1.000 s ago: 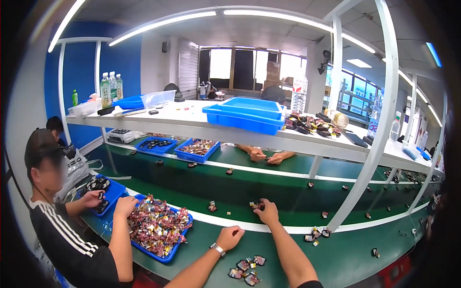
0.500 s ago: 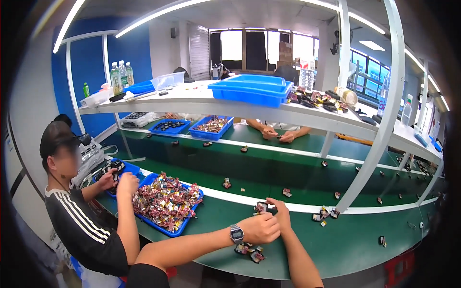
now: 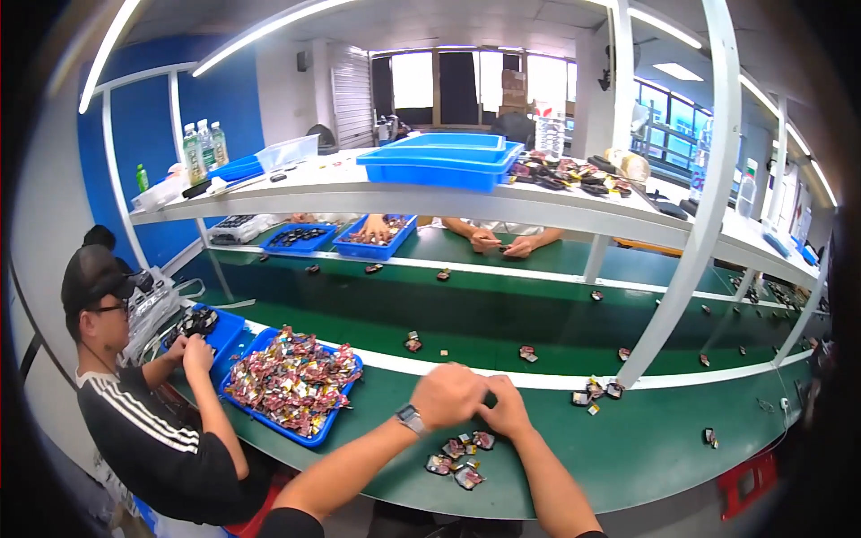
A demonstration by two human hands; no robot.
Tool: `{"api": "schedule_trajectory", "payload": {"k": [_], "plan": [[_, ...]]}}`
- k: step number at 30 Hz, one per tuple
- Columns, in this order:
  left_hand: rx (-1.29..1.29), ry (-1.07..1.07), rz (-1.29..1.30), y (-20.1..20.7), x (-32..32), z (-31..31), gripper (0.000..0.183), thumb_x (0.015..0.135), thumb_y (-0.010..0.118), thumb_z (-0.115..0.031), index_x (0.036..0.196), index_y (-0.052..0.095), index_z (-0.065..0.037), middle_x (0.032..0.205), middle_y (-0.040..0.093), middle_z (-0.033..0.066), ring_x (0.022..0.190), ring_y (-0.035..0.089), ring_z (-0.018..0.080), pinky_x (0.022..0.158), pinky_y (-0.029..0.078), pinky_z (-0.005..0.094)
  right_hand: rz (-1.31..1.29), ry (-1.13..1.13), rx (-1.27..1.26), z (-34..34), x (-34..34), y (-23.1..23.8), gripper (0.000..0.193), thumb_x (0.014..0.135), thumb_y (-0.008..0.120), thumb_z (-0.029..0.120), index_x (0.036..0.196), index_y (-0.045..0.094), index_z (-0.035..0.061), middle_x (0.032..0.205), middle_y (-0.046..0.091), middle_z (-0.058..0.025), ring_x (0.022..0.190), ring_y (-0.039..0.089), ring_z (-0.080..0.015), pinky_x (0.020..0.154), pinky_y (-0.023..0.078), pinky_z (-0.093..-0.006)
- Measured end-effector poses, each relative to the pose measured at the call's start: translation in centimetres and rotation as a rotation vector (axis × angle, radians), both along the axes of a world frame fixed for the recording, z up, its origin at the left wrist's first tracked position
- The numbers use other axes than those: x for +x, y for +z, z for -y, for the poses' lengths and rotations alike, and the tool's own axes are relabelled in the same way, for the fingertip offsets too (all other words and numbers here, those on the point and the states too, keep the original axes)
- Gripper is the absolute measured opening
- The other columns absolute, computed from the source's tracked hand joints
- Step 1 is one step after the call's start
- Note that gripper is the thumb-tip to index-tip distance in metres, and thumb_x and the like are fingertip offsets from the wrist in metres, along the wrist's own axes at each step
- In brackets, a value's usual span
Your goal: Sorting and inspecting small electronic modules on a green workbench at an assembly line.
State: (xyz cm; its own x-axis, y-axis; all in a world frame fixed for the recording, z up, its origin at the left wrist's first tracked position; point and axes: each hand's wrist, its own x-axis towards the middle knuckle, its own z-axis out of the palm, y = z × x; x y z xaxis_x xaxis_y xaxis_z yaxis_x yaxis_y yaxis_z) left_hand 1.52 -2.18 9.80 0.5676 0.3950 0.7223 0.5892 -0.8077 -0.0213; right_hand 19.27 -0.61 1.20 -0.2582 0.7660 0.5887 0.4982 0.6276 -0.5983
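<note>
My left hand (image 3: 447, 395), with a silver wristwatch above it, is closed with its fingers curled away from view. Against it my right hand (image 3: 505, 407) bends its thumb and fingers together in a pinch. Whatever sits between the two hands is hidden behind them. Just below, on the green work surface, lies a small cluster of dark red and black electronic parts (image 3: 462, 458) with white and yellow bits. Left of my hands, a heap of similar small parts (image 3: 291, 377) fills a blue tray (image 3: 316, 439).
At left, a co-worker (image 3: 134, 394) handles something beside another blue tray (image 3: 230, 332). Loose parts (image 3: 528, 354) dot the green belt (image 3: 484, 318). A white post (image 3: 673, 287) rises at right beside more parts (image 3: 595, 392). A shelf (image 3: 448, 199) with blue bins (image 3: 430, 170) spans overhead.
My hands have drawn together, and the part seen at my right fingertips is now hidden. More of the cluster below shows. The co-worker's hands have come together; a hand now reaches into the far tray.
</note>
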Motion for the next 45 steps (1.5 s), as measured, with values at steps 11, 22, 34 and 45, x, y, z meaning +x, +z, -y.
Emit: {"api": "schedule_trajectory", "payload": {"k": [11, 22, 34, 45], "plan": [[-1.652, -0.386, 0.765, -10.6, -5.0, -4.0, 0.032, 0.1, 0.049, -0.017, 0.126, 0.058, -0.002, 0.096, 0.066, 0.0059, 0.077, 0.062, 0.011, 0.067, 0.052, 0.0252, 0.114, 0.127, -0.064, 1.1, -1.0, 1.9, 0.053, 0.072, 0.077, 0.01, 0.122, 0.06, 0.0103, 0.114, 0.061, -0.0092, 0.109, 0.055, -0.0281, 0.095, 0.047, -0.0374], [-1.621, -0.445, 0.912, -10.5, -4.7, -3.7, 0.034, 0.095, 0.049, -0.001, 0.129, 0.047, -0.003, 0.112, 0.061, 0.0116, 0.101, 0.064, 0.02, 0.089, 0.057, 0.0349, 0.224, 0.08, 0.232, 0.6, -2.4, 1.5, 0.03, 0.073, 0.073, 0.008, 0.103, 0.066, 0.0112, 0.119, 0.057, -0.0093, 0.11, 0.055, -0.0312, 0.092, 0.048, -0.0406], [-1.715, -0.545, 0.913, -10.3, -4.6, -3.7, 0.036, 0.093, 0.049, 0.004, 0.128, 0.045, -0.003, 0.12, 0.058, 0.0129, 0.111, 0.06, 0.0212, 0.095, 0.053, 0.038, 0.133, 0.092, 0.031, 0.7, -2.4, 0.4, 0.013, 0.077, 0.071, 0.009, 0.091, 0.068, 0.0087, 0.118, 0.059, -0.0092, 0.114, 0.053, -0.0304, 0.095, 0.046, -0.0392], [-1.68, -0.567, 0.849, -10.5, -5.0, -3.6, 0.036, 0.092, 0.048, 0.005, 0.127, 0.045, 0.0, 0.122, 0.056, 0.013, 0.113, 0.058, 0.0216, 0.096, 0.053, 0.0373, 0.055, 0.169, -0.055, 0.6, -2.5, -0.2, 0.011, 0.08, 0.07, 0.013, 0.089, 0.068, 0.0074, 0.12, 0.059, -0.0096, 0.115, 0.053, -0.0301, 0.096, 0.046, -0.0401]]}}
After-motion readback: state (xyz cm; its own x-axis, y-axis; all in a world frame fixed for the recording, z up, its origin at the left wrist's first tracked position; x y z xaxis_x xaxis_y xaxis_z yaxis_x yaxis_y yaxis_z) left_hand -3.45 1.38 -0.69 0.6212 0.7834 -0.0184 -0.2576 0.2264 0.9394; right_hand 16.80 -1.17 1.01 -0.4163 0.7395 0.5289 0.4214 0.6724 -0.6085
